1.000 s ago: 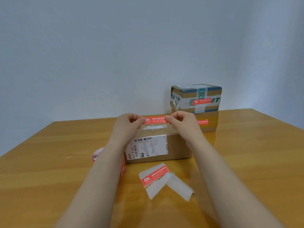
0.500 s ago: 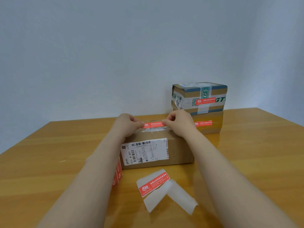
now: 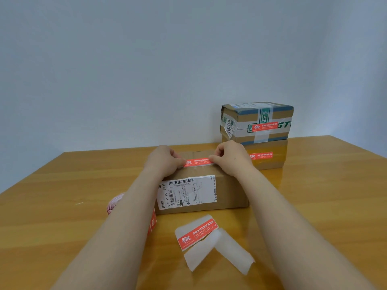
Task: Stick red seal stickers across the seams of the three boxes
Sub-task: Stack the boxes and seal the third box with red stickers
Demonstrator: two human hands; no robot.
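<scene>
Nearest you on the wooden table [image 3: 62, 237] lie curled white backing strips [image 3: 228, 251], one with a red sticker [image 3: 196, 233] on it, and a pink-edged sticker roll [image 3: 114, 203] shows behind your left forearm. Beyond them sits the plain brown cardboard box with a white shipping label [image 3: 228, 193]. Your left hand [image 3: 164, 162] and right hand [image 3: 231, 159] each pinch an end of the red seal sticker [image 3: 198, 161] lying across its top. Farther back, a green-taped box [image 3: 256, 122] is stacked on a brown box [image 3: 272, 155], both already stickered.
</scene>
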